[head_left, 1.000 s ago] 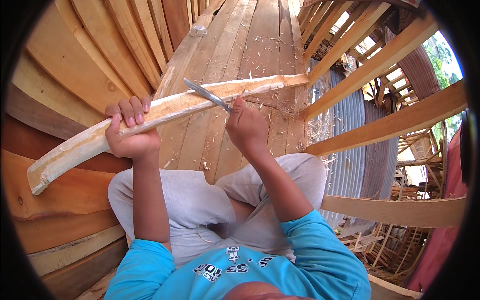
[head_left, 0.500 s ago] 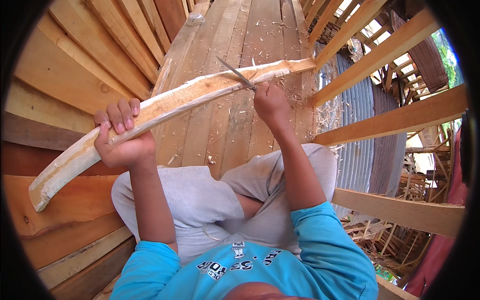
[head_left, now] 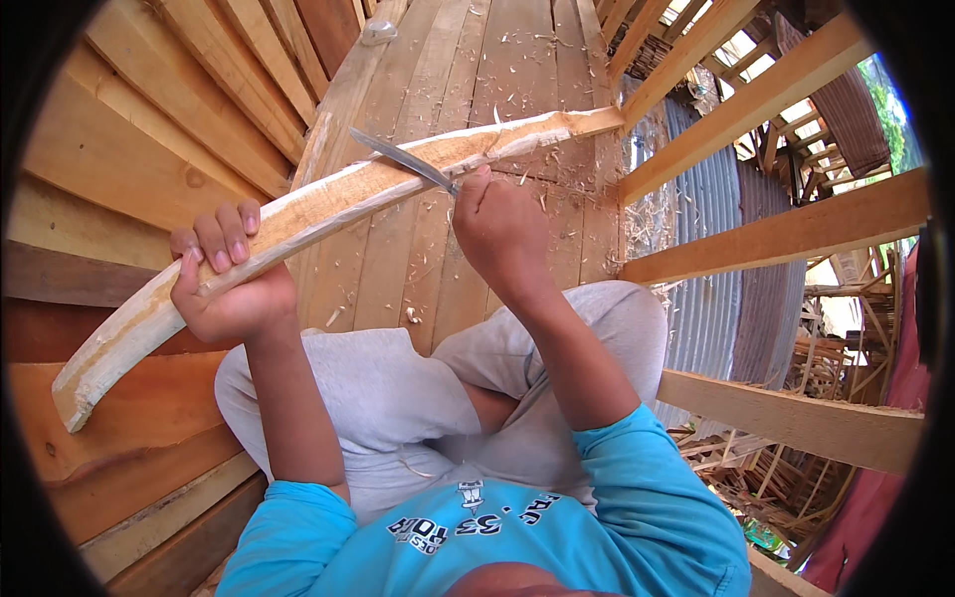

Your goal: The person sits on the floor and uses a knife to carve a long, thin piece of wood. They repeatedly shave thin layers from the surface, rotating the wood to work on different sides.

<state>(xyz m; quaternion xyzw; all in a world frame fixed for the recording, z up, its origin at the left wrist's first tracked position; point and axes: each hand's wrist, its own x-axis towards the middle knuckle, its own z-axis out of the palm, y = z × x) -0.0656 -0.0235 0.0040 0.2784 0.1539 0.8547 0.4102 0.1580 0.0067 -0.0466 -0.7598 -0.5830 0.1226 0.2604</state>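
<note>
A long, curved piece of wood (head_left: 338,204), pale along its edges, slants from the lower left up to the right. Its far end touches a wooden rail. My left hand (head_left: 231,264) wraps round it near its lower left end, fingers over the top. My right hand (head_left: 500,231) is closed round the handle of a knife (head_left: 406,157), most of the handle hidden in the fist. The blade lies across the wood's upper face and points up and to the left. A thin curl of shaving stands on the wood beyond the blade.
Plank flooring (head_left: 517,70) strewn with shavings stretches ahead. Stacked boards (head_left: 129,169) line the left side. Wooden rails (head_left: 776,229) stand at the right, with corrugated metal sheets (head_left: 711,259) and scrap wood beyond. A small clear object (head_left: 379,33) lies far ahead. My crossed legs are below the wood.
My right hand and the knife have moved left along the wood, towards my left hand. The wood and my left hand have shifted slightly left and down in view.
</note>
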